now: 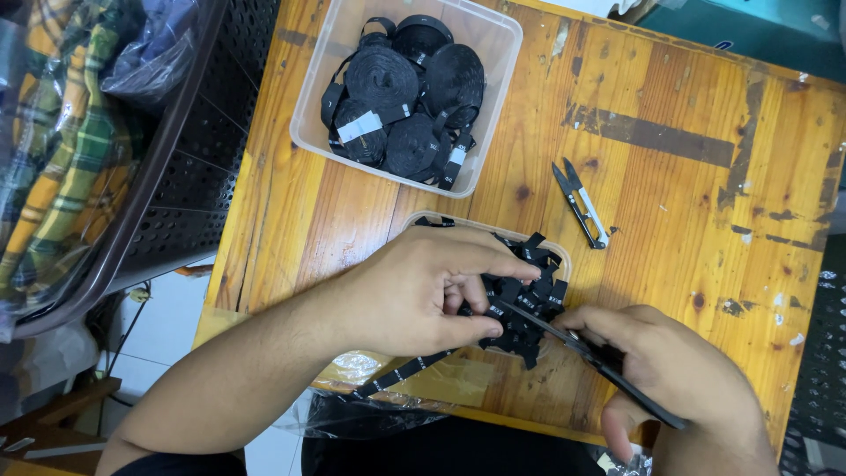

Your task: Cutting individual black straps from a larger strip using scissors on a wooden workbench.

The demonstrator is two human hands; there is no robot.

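Note:
My left hand pinches a black woven label ribbon that trails off toward the table's near edge. My right hand grips black thread snips, whose blades meet the ribbon just beside my left fingers. Right behind both hands, a small clear tub holds a heap of cut black label pieces. Whether the snips' blades are closed on the ribbon I cannot tell.
A larger clear tub with several rolls of black label ribbon stands at the back left of the worn wooden table. Spare silver snips lie mid-table. A dark perforated basket with bagged plaid fabric stands left.

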